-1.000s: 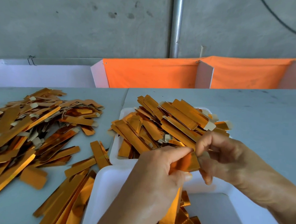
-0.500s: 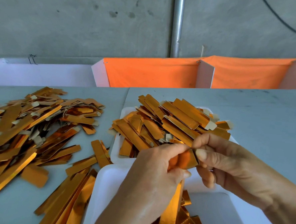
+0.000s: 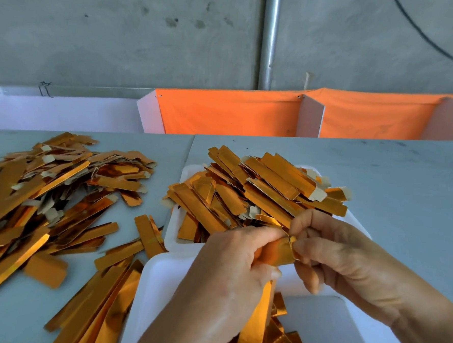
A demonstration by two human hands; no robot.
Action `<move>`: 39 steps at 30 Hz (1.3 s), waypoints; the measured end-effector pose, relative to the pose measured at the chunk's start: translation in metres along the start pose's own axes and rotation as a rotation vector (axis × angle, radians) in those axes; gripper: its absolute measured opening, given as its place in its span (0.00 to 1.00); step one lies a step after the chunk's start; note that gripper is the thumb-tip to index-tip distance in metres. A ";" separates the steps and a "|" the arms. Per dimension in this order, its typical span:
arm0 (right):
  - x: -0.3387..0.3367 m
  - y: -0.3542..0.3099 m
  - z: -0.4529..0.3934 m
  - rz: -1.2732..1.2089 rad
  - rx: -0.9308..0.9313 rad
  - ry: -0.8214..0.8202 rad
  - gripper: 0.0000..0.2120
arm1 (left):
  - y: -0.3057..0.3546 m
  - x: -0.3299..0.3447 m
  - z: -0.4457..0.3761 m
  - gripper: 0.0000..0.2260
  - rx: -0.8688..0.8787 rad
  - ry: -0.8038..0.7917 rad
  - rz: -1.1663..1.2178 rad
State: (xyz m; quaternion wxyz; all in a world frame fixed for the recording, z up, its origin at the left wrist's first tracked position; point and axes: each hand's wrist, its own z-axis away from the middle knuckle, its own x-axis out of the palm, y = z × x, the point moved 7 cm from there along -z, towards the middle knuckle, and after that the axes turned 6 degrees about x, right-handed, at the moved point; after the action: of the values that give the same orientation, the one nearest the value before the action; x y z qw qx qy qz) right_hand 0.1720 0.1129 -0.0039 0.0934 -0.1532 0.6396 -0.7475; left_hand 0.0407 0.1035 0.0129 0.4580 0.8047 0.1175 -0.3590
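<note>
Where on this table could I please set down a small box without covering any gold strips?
The bare table right of the far tray is the widest free patch, reaching back to the orange cloth. The near tray has a bare right corner. Left of the trays, the loose pile crowds everything.

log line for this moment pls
left hand: grips shiny gold card strip | right hand: pinches its top end | below: near white foam tray | behind: far white foam tray heaped with gold strips
</note>
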 end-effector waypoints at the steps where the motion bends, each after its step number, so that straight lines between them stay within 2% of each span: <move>1: 0.000 0.001 0.000 0.003 -0.004 0.003 0.04 | 0.000 0.000 0.000 0.19 0.003 0.001 -0.003; 7: 0.001 0.003 -0.001 -0.001 0.005 0.002 0.04 | -0.003 -0.002 0.001 0.20 -0.027 -0.010 0.012; 14: 0.001 0.005 0.001 0.011 0.042 0.025 0.09 | -0.005 -0.002 0.002 0.21 -0.046 -0.036 0.008; 17: 0.001 0.006 -0.001 0.156 0.019 0.071 0.05 | 0.001 0.000 0.000 0.22 0.011 -0.038 -0.090; 20: 0.000 0.006 -0.002 0.288 -0.033 0.105 0.06 | 0.006 0.004 -0.002 0.22 0.064 -0.044 -0.192; 25: 0.003 -0.001 0.001 -0.054 -0.038 -0.045 0.05 | 0.003 -0.002 -0.003 0.22 0.065 -0.007 -0.032; 31: 0.003 0.001 0.001 -0.276 -0.025 -0.160 0.15 | 0.001 -0.002 0.001 0.22 0.046 -0.020 0.181; 39: 0.005 0.004 -0.002 -0.253 -0.023 -0.124 0.18 | 0.000 -0.002 0.001 0.20 0.014 -0.049 0.233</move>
State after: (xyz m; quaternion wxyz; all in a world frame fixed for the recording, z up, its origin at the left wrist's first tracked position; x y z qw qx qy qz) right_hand 0.1666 0.1125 -0.0073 0.0361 -0.2798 0.6168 -0.7348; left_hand 0.0390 0.1027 0.0134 0.4936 0.8072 0.0092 -0.3235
